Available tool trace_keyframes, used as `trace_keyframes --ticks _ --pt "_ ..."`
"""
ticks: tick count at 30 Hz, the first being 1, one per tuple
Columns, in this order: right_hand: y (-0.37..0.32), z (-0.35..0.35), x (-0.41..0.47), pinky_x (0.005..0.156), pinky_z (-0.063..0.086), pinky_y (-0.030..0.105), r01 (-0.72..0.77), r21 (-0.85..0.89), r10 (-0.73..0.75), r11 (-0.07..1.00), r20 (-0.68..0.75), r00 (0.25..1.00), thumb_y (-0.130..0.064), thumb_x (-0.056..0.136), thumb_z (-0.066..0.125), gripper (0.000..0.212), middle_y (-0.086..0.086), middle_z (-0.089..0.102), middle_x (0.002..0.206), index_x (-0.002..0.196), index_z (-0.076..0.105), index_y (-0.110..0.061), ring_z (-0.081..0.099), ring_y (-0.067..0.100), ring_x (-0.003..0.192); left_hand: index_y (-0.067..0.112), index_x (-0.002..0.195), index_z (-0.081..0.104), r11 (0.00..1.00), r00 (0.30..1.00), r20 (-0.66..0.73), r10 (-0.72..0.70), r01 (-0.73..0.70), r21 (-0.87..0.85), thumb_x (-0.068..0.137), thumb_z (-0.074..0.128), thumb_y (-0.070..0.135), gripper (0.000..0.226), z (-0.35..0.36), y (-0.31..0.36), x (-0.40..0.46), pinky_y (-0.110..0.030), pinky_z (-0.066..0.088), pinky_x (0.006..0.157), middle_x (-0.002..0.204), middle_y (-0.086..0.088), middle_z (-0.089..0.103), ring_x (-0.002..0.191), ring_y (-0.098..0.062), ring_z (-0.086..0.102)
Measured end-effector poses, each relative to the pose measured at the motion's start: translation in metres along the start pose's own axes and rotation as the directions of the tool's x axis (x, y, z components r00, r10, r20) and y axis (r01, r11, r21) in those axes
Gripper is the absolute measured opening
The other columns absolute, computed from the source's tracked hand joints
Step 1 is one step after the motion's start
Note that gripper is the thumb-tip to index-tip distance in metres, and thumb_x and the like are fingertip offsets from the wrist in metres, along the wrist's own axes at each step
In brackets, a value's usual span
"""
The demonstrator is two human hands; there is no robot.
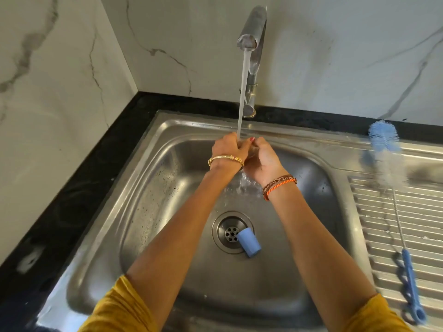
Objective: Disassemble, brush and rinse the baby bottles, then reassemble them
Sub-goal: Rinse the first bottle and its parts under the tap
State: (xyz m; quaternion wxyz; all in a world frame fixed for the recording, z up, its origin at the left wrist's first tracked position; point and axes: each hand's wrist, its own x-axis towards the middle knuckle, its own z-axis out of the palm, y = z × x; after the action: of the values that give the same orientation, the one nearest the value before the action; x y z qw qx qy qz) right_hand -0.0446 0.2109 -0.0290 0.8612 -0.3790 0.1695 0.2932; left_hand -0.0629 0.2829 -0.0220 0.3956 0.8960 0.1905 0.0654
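Both hands — left hand, right hand — curl together under the tap stream; whatever they clasp is hidden.

Cap in sink beside drain; brush on drainboard right; hands' contents perhaps hidden

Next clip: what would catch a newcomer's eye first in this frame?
The water stream running from the tap onto the left hand and right hand, held together over the sink; what they hold is hidden. Next, the blue cap lying by the drain, and the bottle brush on the drainboard at right.
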Motion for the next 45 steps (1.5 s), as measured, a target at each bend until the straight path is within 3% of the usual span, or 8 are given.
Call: trace_keyframes --ticks 5,11,15,22,27,34,40,45 --pt "-0.006 0.013 -0.005 0.065 0.047 0.027 0.174 -0.437 -0.143 0.883 0.101 0.984 -0.002 0.093 0.04 0.017 0.009 0.054 0.081 0.09 0.056 -0.009 0.052 0.019 0.073 0.004 0.099 0.062 0.949 0.991 -0.006 -0.135 0.128 -0.289 0.088 0.05 0.0 0.017 -0.01 -0.015 -0.001 -0.039 0.052 0.087 0.099 -0.016 0.065 0.095 -0.028 0.062" --pt "-0.008 0.009 -0.01 0.086 0.052 0.028 0.469 -0.757 -0.423 0.456 0.279 0.862 0.012 0.076 0.058 0.04 0.007 0.062 0.1 0.109 0.062 -0.011 0.06 0.02 0.097 -0.009 0.109 0.061 0.891 0.856 -0.255 0.45 -0.448 0.07 0.081 0.057 -0.01 0.029 -0.011 -0.037 -0.012 -0.034 0.05 0.082 0.101 -0.025 0.065 0.09 -0.036 0.065" --pt "-0.008 0.012 -0.011 0.082 0.05 0.023 0.467 -0.789 -0.49 0.4 0.247 0.836 -0.006 0.073 0.074 0.032 -0.002 0.064 0.095 0.101 0.065 -0.019 0.06 0.015 0.094 -0.001 0.101 0.064 0.928 0.925 -0.354 0.14 -0.247 -0.279 0.085 0.054 -0.009 0.021 -0.007 -0.033 -0.018 -0.029 0.056 0.055 0.083 -0.012 0.065 0.055 -0.013 0.064" --pt "-0.003 0.008 -0.014 0.082 0.053 0.03 0.443 -0.771 -0.553 0.458 0.143 0.821 -0.016 0.08 0.07 0.021 0.009 0.068 0.094 0.099 0.069 -0.007 0.064 0.02 0.092 0.003 0.088 0.067 0.388 0.977 0.079 -0.197 0.151 -0.909 0.085 0.057 -0.001 0.011 -0.005 -0.013 -0.025 -0.019 0.052 0.054 0.063 0.002 0.068 0.06 -0.008 0.066" --pt "-0.006 0.006 -0.017 0.057 0.049 0.025 0.302 -0.585 -0.343 0.753 0.043 0.938 -0.018 0.09 0.058 0.017 0.007 0.06 0.068 0.08 0.065 -0.006 0.055 0.015 0.059 -0.001 0.085 0.068 0.91 0.961 -0.24 0.135 -0.217 -0.355 0.088 0.059 0.01 0.014 -0.008 -0.018 -0.021 -0.022 0.049 0.066 0.075 -0.012 0.066 0.068 -0.021 0.062" --pt "-0.002 0.013 -0.021 0.033 0.028 0.013 0.195 -0.666 -0.303 0.72 -0.05 0.952 -0.038 0.095 0.048 0.041 -0.007 0.045 0.034 0.064 0.054 -0.011 0.036 0.004 0.028 -0.004 0.081 0.059 0.901 0.876 -0.213 0.432 -0.408 0.147 0.095 0.047 0.019 0.03 -0.018 -0.019 -0.01 -0.031 0.039 0.06 0.07 -0.018 0.062 0.061 -0.03 0.053" --pt "0.005 0.005 -0.037 0.058 0.046 0.022 0.204 -0.604 -0.273 0.77 -0.022 0.962 -0.041 0.088 0.057 0.036 0.002 0.06 0.067 0.084 0.067 -0.007 0.053 0.011 0.058 0.02 0.05 0.04 0.965 0.979 -0.193 0.057 -0.104 -0.241 0.097 0.044 0.032 0.049 -0.015 -0.011 -0.029 -0.024 0.033 0.054 0.048 0.006 0.041 0.045 -0.008 0.038" --pt "0.005 -0.003 -0.055 0.086 0.052 0.032 0.326 -0.482 -0.356 0.814 0.031 0.934 0.0 0.082 0.064 0.026 0.012 0.066 0.103 0.107 0.062 -0.007 0.062 0.024 0.096 0.013 0.064 0.059 0.726 0.971 0.17 -0.168 0.239 -0.645 0.095 0.047 0.024 0.035 -0.012 -0.01 -0.059 -0.015 0.03 0.037 0.043 0.008 0.049 0.043 -0.008 0.037"
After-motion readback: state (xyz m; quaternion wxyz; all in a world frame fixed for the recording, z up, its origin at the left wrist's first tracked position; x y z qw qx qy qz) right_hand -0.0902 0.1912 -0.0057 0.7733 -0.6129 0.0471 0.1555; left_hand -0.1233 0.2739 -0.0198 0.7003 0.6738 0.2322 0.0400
